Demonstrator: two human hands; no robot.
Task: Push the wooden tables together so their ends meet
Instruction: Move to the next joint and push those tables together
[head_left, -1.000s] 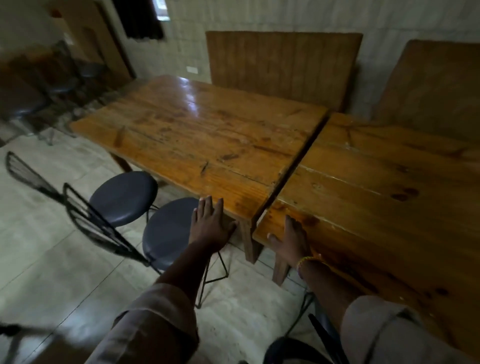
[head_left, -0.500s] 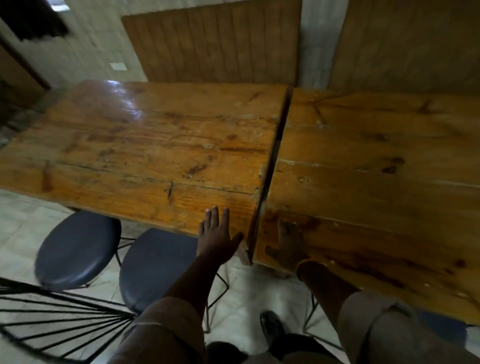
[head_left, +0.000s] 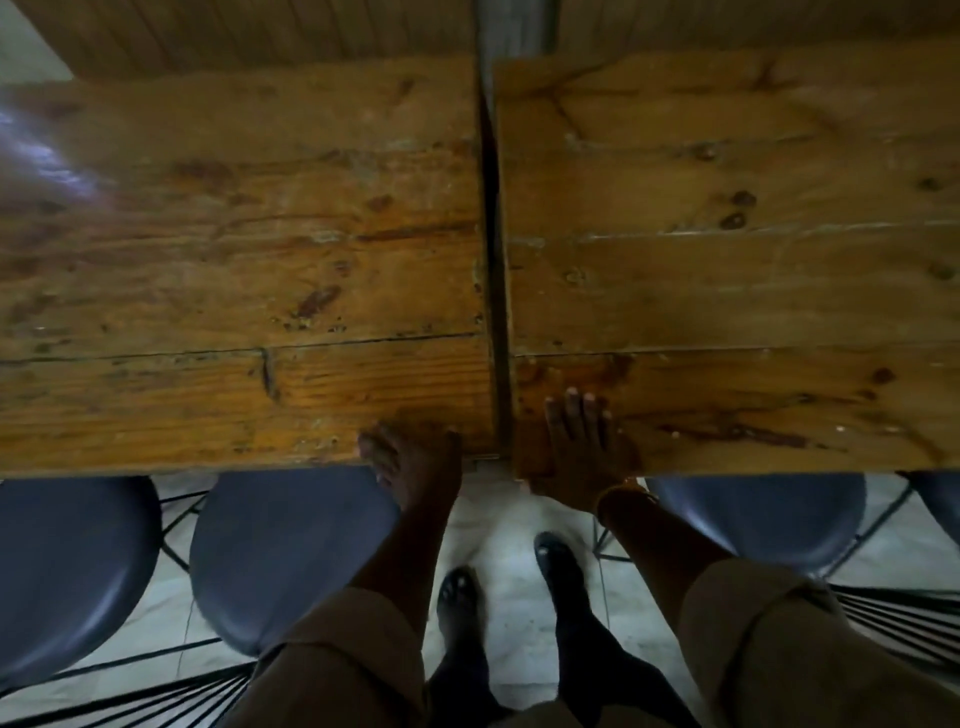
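The left desk (head_left: 234, 260) and right desk (head_left: 727, 260) stand end to end with only a thin dark seam running from 12 to 6 o'clock between them. The left hand (head_left: 415, 462) hooks over the near edge of the left desk at about 7 o'clock of the seam, fingers curled on the rim, while the right hand (head_left: 582, 447) lies flat and spread on the right desk's corner, gripping nothing. To close the seam well, I judge both hands should press inward evenly, keeping the near edges flush.
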